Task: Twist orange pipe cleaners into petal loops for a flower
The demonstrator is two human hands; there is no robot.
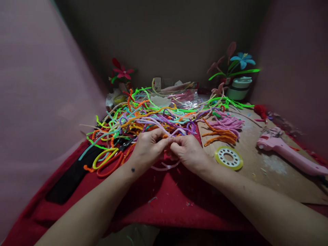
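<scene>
My left hand (150, 146) and my right hand (190, 152) meet over the front of the red cloth, fingertips pinched together. A bit of orange pipe cleaner (166, 136) shows between the fingers; most of it is hidden by them. Just behind the hands spreads a tangled heap of colourful pipe cleaners (143, 118), in green, orange, purple and pale blue. Left of my left hand lie scissors with red and yellow handles (110, 164), their blades partly covered. A pale curved strand (165, 168) lies on the cloth below the hands.
On the right, a board (266, 184) carries a pink glue gun (289, 153), a yellow-rimmed tape roll (229, 158), orange twisted pieces (221, 136) and pink ones (228, 123). A black object (69, 181) lies left. Pipe-cleaner flowers (243, 60) and a pale container (239, 89) stand behind.
</scene>
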